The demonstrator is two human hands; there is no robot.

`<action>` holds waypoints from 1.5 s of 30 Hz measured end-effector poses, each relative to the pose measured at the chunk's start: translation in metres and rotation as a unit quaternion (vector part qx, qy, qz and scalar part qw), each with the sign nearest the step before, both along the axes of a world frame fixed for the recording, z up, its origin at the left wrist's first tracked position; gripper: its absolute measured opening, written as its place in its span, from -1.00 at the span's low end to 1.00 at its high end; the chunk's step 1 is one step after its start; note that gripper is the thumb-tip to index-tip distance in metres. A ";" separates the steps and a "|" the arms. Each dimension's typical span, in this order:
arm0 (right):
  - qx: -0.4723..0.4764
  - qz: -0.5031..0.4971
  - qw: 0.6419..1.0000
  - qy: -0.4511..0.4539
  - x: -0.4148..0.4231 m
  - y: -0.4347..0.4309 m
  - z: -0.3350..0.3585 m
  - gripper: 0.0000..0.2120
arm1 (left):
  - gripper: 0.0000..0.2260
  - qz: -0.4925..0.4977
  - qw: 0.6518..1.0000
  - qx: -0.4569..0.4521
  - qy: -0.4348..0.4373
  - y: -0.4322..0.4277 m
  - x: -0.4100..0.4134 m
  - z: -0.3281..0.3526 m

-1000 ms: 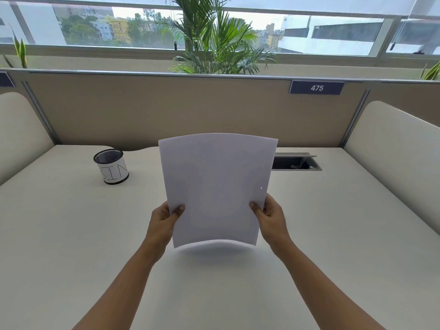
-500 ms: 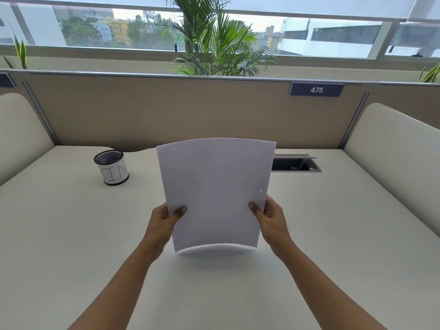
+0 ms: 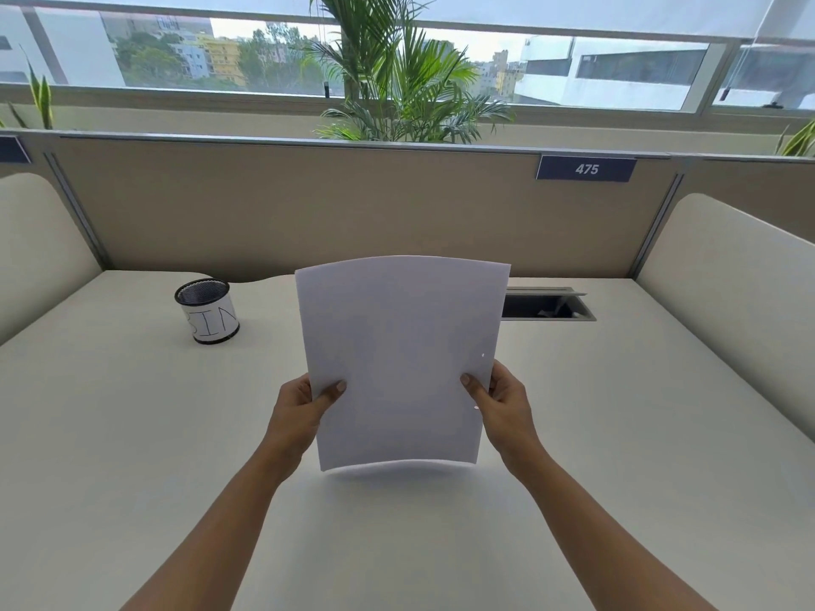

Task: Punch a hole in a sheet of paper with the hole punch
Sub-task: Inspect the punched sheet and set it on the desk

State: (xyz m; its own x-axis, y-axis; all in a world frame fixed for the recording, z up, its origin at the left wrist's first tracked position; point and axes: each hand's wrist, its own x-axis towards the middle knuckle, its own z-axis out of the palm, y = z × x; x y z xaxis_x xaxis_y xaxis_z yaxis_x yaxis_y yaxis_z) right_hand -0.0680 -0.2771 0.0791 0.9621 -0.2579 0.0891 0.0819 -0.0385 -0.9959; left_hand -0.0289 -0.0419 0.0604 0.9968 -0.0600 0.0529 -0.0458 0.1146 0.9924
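Note:
A white sheet of paper is held upright above the desk, slightly bowed. My left hand pinches its lower left edge, thumb on the front. My right hand pinches its lower right edge the same way. Two small holes show near the sheet's right edge, one above my right thumb and one below it. No hole punch is in view.
A black mesh cup with a white label stands at the back left of the cream desk. A cable slot is open at the back right. Beige partitions close the desk at the back and both sides.
The sheet has dipped a little lower and nearer to me, still held by both hands. Nothing else has moved.

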 end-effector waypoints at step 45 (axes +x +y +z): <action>0.192 0.112 0.975 0.000 -0.005 0.005 -0.029 -0.60 | -0.81 0.076 0.947 -0.310 0.040 -0.025 -0.012 -0.002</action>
State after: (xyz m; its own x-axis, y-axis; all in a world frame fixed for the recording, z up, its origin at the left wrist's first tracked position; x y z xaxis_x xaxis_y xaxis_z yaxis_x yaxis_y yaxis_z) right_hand -0.0730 -0.2723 0.0506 0.9981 -0.0550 0.0283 0.0461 0.3568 -0.9330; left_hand -0.0407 -0.0666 0.0581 0.9937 0.1026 -0.0461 -0.0355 0.6750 0.7370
